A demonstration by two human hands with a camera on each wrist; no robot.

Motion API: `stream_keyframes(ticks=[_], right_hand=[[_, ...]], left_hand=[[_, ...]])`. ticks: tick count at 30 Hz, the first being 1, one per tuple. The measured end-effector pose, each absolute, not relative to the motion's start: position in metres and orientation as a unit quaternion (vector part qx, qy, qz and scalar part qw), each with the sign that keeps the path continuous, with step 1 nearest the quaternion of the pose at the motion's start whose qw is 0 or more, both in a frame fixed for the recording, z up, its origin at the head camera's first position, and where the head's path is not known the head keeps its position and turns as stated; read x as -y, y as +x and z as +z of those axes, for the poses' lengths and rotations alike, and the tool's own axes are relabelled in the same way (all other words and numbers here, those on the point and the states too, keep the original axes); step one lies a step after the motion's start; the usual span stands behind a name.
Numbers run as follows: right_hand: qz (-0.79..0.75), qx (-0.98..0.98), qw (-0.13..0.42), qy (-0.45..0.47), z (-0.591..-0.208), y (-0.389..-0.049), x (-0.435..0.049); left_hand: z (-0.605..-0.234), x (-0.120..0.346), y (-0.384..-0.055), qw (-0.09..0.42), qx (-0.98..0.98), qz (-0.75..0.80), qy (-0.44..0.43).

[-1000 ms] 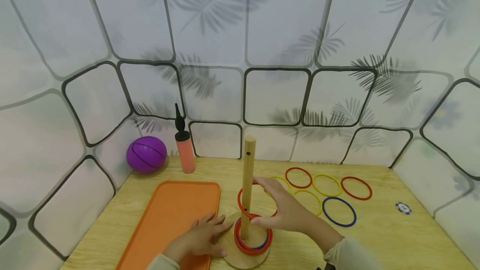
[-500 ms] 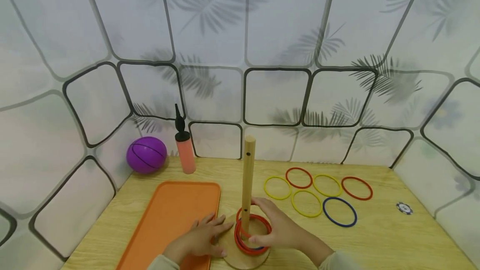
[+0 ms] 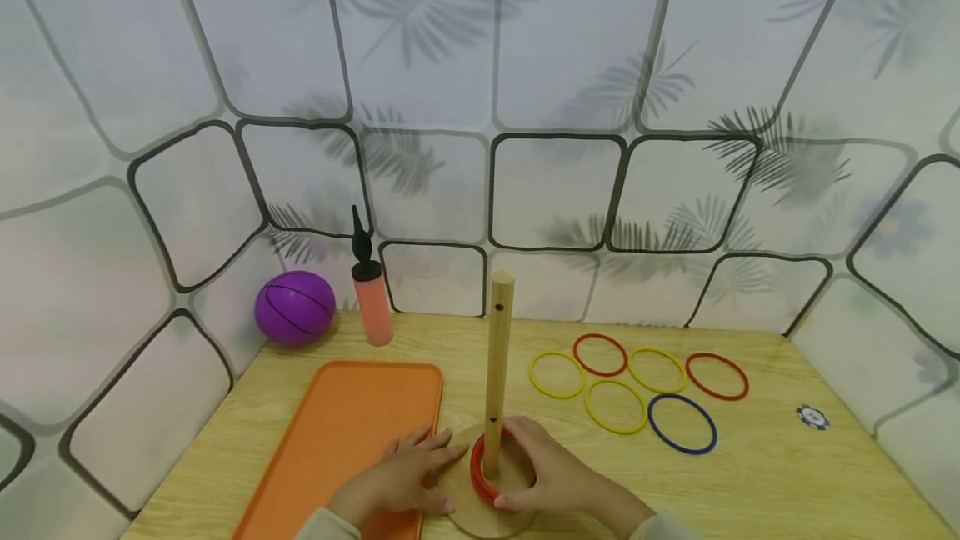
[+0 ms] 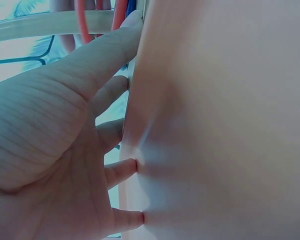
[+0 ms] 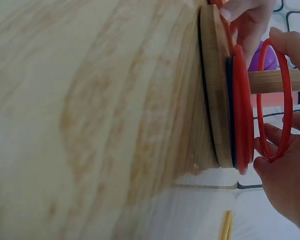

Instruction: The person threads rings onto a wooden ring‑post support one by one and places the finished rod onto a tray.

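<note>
My right hand pinches a red ring between thumb and fingers. That ring is around the wooden peg, slightly above other rings in the right wrist view. Beneath it, red rings and a blue ring lie around the peg on the round wooden base. My left hand has its fingers spread, resting across the base's left edge and the orange tray. In the left wrist view, fingertips of the left hand touch the surface.
Right of the peg, loose yellow, red and blue rings lie on the table. A poker chip is farther right. A purple ball and a pink hand pump are at the back left, before a patterned wall.
My right hand has moved down along the peg, bringing the red ring close to the rings on the base. The left hand stays in place.
</note>
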State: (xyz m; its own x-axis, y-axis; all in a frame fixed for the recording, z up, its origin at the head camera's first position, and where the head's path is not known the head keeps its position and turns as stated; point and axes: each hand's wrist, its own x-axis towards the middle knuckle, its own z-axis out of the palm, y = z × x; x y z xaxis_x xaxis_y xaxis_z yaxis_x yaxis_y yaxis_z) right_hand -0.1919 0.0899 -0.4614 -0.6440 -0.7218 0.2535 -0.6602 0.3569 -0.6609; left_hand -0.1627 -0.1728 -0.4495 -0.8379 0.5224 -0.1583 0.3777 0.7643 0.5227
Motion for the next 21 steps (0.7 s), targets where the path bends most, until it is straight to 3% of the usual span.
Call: stream_keyframes(ticks=[21], right_hand=[[-0.381,-0.849,0.086,-0.356,-0.471,-0.195,-0.114]], left_hand=[[-0.448,0.172,-0.164,0.163,-0.926,0.246,0.237]])
